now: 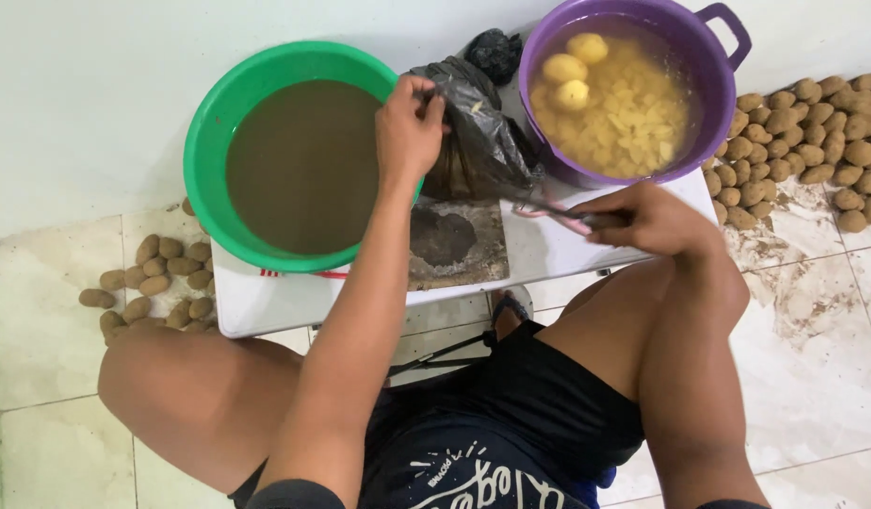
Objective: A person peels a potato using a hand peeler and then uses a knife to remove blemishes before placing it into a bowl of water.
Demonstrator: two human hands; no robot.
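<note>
My left hand pinches the edge of a black plastic bag that lies between two basins. My right hand grips a knife or peeler whose blade points left toward the bag. A green basin of muddy brown water sits at the left of a small white table. A purple basin at the right holds water, cut pieces and three whole peeled potatoes. A dirty cutting board lies in front of the bag.
Unpeeled brown potatoes are heaped on the tiled floor at the right, and a smaller pile of potatoes lies at the left. My bare knees flank the table. A pale wall runs behind the basins.
</note>
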